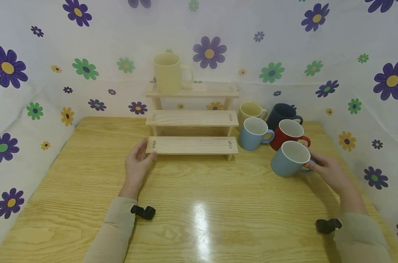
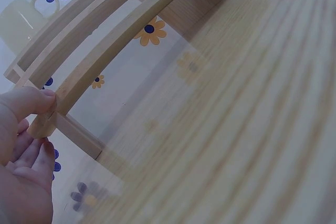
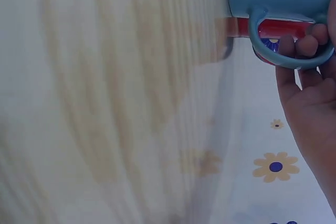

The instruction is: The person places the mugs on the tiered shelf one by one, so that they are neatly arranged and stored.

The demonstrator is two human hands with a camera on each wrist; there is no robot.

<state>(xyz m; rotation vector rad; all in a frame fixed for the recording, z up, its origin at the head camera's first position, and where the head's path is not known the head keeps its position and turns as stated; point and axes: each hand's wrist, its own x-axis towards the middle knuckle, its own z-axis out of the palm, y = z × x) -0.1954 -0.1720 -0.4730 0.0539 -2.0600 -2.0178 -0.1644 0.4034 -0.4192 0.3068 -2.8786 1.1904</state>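
Note:
A wooden three-step rack point(image 1: 192, 145) stands toward the back of the table. My left hand point(image 1: 139, 160) pinches the left end of its lowest shelf, thumb on one face and fingers on the other, as the left wrist view shows. On the top shelf sits a pale yellow mug point(image 1: 167, 75), its handle to the right. My right hand point(image 1: 328, 171) grips the handle of a light blue mug point(image 1: 288, 160), fingers through the loop in the right wrist view. This mug is upright, in front of a red mug point(image 1: 285, 133), and overlaps it in the head view.
Right of the rack cluster a second light blue mug point(image 1: 251, 135), another yellow mug point(image 1: 248, 113) and a dark blue mug point(image 1: 281, 113). A flower-print cloth point(image 1: 231, 22) hangs behind and along both sides of the wooden table point(image 1: 172, 204).

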